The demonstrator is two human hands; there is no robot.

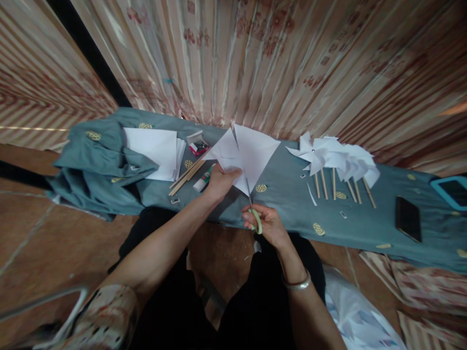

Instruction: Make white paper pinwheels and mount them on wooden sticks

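My left hand [221, 183] grips a white sheet of paper [258, 151] by its left part, thumb on top. A slit splits the sheet's upper edge near the middle. In my right hand [268, 223] is a pair of scissors [257, 221] with pale green handles, its blades at the sheet's near corner. Just left of my left hand lie a glue stick [203, 180] and several wooden sticks [188, 178]. Beyond them sits a small open red and white box [198, 146] with dark contents.
A stack of white paper [153, 150] lies left on the green cloth [284, 206]. Several paper pinwheels [333, 155] on sticks rest to the right, beside a thin paper strip [311, 194], a dark phone [408, 218] and a blue-framed device [452, 190]. A plastic bag [355, 311] stands below.
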